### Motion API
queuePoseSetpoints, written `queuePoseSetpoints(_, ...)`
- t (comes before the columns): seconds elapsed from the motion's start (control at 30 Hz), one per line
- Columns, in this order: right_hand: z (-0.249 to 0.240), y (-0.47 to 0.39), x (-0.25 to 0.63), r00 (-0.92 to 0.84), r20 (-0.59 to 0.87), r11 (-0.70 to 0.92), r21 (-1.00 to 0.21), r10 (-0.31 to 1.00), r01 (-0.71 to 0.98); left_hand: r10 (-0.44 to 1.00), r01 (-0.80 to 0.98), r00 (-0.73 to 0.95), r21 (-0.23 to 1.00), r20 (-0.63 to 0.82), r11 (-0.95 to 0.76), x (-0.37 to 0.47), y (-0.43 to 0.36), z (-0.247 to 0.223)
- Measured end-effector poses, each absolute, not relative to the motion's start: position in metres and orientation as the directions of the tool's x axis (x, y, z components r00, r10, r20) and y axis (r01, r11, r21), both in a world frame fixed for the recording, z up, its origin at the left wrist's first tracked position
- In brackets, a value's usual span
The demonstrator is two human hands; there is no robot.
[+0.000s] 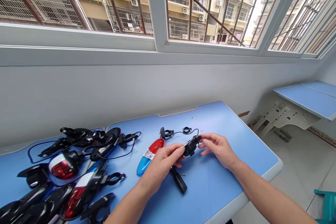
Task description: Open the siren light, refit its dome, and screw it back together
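My left hand [164, 162] and my right hand [217, 148] both hold a small black plastic part [191, 144] just above the blue desk [223, 189]. A thin black wire runs from the part back to a black clamp [166, 133] and a small black ring [187, 130]. A red, white and blue light cover [150, 155] lies on the desk to the left of my left hand. A black-handled screwdriver [179, 180] lies under my left hand, with a tiny screw [183, 174] beside it.
A heap of several black, red and blue bike lights with clamps and wires [70, 168] fills the desk's left side. The desk stands against a grey wall below barred windows. A second blue desk [309, 98] stands at the right, and a teal stool [328, 203] at the bottom right.
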State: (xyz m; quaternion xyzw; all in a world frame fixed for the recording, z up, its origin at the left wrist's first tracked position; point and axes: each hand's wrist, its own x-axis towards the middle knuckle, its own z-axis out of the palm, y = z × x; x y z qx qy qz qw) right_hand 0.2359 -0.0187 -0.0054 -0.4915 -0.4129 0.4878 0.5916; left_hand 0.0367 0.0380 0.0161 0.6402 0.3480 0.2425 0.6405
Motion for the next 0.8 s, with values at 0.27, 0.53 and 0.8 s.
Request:
queuePoseSetpoints(0.27, -0.0065, -0.0179, 0.2383, 0.135, -0.058, -0.023, -0.968, 0.989, -0.248, 0.782, 0.215, 0.619, 0.973, -0.069, -0.084, 0.038, 0.0356, 0.015)
queuePoseSetpoints(0.53, -0.0073, -0.0162, 0.2375, 0.134, -0.089, -0.045, -0.952, 0.987, -0.302, 0.764, 0.251, 0.644, 0.938, 0.024, -0.24, 0.0386, 0.0352, 0.014)
queuePoseSetpoints(0.8, -0.0061, -0.0149, 0.2381, 0.144, -0.145, -0.095, -0.947, 0.979, -0.308, 0.768, 0.295, 0.594, 0.824, 0.238, -0.484, 0.0393, 0.0325, 0.007)
